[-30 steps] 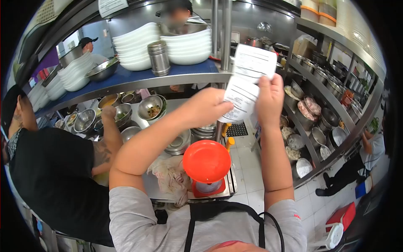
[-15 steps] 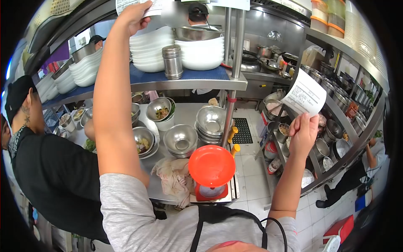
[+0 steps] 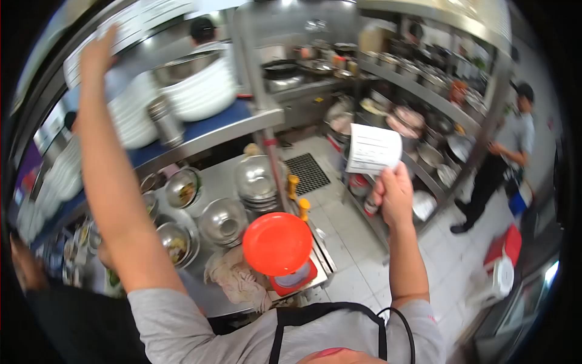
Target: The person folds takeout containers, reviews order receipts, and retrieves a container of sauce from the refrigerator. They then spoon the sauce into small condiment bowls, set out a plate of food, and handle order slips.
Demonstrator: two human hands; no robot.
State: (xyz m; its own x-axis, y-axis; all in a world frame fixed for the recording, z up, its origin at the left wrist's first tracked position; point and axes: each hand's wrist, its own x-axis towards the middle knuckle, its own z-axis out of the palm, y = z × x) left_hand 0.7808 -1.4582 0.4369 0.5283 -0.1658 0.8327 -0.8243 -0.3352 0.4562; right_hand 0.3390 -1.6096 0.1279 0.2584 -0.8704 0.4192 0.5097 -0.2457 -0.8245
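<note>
My right hand (image 3: 394, 193) pinches the lower edge of a printed paper slip (image 3: 374, 149), raised over the floor between the counter and the right shelves. My left hand (image 3: 98, 56) is stretched up at the upper left, smeared by motion, against a row of white papers (image 3: 124, 27) along the top rail. Whether its fingers grip a paper cannot be made out. Below and between my arms stands a red scale with a round red pan (image 3: 277, 244), beside a crumpled cloth (image 3: 237, 280).
Stacked white bowls (image 3: 200, 91) and a metal shaker (image 3: 165, 124) stand on the upper shelf. Metal bowls (image 3: 223, 222) cover part of the counter. Pots fill the right shelves (image 3: 418, 76). A co-worker in black (image 3: 85, 324) is close at left; another person (image 3: 512, 145) stands at right.
The view has turned to the right. The two hands, together on the paper a second ago, are now far apart; the left reaches the top rail, while the right has kept a slip.
</note>
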